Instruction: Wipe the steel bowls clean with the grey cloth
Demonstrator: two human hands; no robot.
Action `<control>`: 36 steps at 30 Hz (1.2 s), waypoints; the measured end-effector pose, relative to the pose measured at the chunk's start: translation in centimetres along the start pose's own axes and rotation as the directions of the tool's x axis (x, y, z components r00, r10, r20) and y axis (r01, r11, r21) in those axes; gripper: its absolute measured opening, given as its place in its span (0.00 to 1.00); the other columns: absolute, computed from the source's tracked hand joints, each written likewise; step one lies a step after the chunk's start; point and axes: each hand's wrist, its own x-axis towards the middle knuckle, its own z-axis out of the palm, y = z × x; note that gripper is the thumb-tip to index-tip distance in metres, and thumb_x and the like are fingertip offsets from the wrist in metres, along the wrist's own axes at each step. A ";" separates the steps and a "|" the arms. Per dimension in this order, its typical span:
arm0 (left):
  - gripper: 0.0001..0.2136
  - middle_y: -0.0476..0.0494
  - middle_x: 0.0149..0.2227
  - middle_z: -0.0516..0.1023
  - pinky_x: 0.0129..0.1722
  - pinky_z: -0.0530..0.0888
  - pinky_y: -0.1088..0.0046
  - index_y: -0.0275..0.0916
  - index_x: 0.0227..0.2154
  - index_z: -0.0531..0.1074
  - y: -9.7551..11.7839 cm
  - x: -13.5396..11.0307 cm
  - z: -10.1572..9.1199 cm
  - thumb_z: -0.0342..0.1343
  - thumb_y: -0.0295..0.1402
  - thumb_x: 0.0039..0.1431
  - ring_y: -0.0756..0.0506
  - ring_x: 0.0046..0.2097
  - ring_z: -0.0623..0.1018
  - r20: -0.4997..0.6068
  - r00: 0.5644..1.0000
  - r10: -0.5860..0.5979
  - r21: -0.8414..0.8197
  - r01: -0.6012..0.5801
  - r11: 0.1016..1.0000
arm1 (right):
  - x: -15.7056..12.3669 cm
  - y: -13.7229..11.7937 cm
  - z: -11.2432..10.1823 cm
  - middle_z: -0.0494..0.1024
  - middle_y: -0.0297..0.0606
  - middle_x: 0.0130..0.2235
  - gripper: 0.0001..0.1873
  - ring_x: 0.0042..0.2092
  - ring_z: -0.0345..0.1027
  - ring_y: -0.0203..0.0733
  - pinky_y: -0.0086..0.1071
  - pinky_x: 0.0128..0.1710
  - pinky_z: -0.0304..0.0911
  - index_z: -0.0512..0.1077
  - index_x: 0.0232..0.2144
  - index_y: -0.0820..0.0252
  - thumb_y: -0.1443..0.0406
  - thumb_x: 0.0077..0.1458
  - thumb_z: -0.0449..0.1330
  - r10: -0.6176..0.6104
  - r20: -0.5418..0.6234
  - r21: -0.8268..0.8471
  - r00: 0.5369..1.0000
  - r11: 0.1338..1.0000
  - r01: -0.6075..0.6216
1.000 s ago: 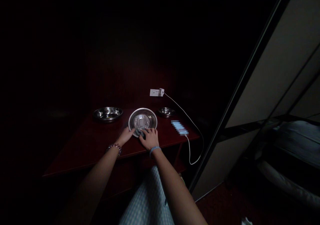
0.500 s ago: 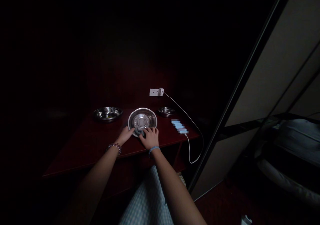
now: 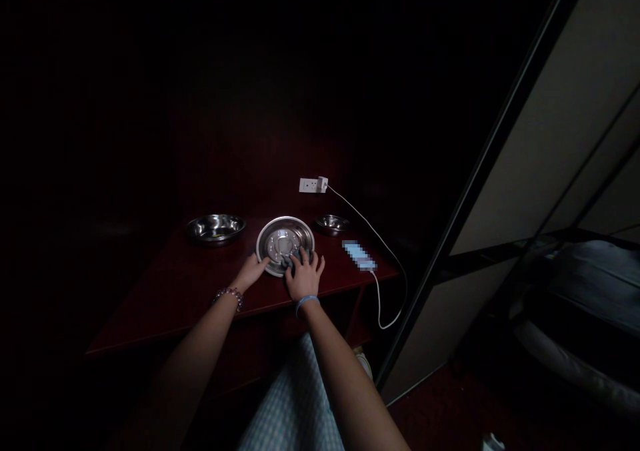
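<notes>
A shiny steel bowl (image 3: 283, 237) sits in the middle of a dark red table (image 3: 190, 291). My left hand (image 3: 251, 271) grips the bowl's near left rim. My right hand (image 3: 304, 275) presses a small grey cloth (image 3: 293, 259) against the inside of the bowl at its near right side, fingers spread over it. Most of the cloth is hidden under the fingers.
A second steel bowl (image 3: 215, 227) stands at the back left and a smaller one (image 3: 333, 223) at the back right. A phone (image 3: 359, 255) lies on the right, with a white cable (image 3: 385, 284) running to a wall socket (image 3: 313, 185). A dark-framed panel (image 3: 500, 171) stands to the right.
My right hand slid with the cloth from the bowl's near edge to its right inner side. The left hand stayed on the rim.
</notes>
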 end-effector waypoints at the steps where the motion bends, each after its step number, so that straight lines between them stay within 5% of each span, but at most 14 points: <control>1: 0.16 0.35 0.44 0.81 0.51 0.72 0.62 0.34 0.39 0.75 0.0 0.0 0.0 0.54 0.35 0.48 0.38 0.49 0.79 0.004 1.000 0.002 -0.005 -0.002 1.000 | 0.0 0.0 0.0 0.61 0.34 0.64 0.20 0.65 0.43 0.56 0.55 0.63 0.29 0.71 0.52 0.50 0.59 0.58 0.52 0.001 -0.003 0.000 1.000 1.000 -0.001; 8: 0.18 0.35 0.45 0.81 0.51 0.72 0.61 0.33 0.41 0.74 0.0 -0.1 -0.1 0.54 0.36 0.48 0.37 0.48 0.79 0.012 0.999 0.030 -0.020 -0.030 0.999 | 0.0 0.0 0.2 0.58 0.33 0.66 0.21 0.61 0.53 0.57 0.56 0.62 0.35 0.70 0.54 0.48 0.58 0.57 0.54 0.054 0.031 0.024 0.998 0.998 -0.054; 16: 0.17 0.35 0.44 0.81 0.51 0.72 0.63 0.33 0.41 0.75 0.5 -0.3 -0.2 0.53 0.36 0.50 0.37 0.49 0.78 0.019 0.999 -0.036 0.014 0.036 0.999 | 0.1 0.0 -0.4 0.56 0.37 0.66 0.23 0.54 0.61 0.49 0.41 0.53 0.56 0.69 0.56 0.52 0.60 0.59 0.53 0.017 0.097 0.060 0.995 0.998 -0.023; 25: 0.24 0.34 0.53 0.76 0.57 0.68 0.64 0.34 0.52 0.68 0.9 -0.5 -0.3 0.55 0.41 0.54 0.40 0.55 0.75 -0.001 1.000 0.003 0.014 -0.003 1.000 | 0.1 0.1 -0.3 0.57 0.37 0.65 0.24 0.52 0.63 0.51 0.42 0.49 0.58 0.65 0.58 0.48 0.55 0.61 0.50 -0.013 0.129 -0.030 0.992 0.999 0.017; 36: 0.33 0.33 0.53 0.76 0.58 0.66 0.59 0.37 0.54 0.67 1.2 -1.0 -0.5 0.63 0.47 0.46 0.36 0.55 0.74 0.089 0.996 -0.023 0.087 0.015 0.996 | 0.2 0.1 0.3 0.55 0.39 0.67 0.25 0.57 0.62 0.53 0.45 0.54 0.57 0.62 0.61 0.50 0.56 0.63 0.49 0.008 0.171 -0.012 0.985 1.000 -0.006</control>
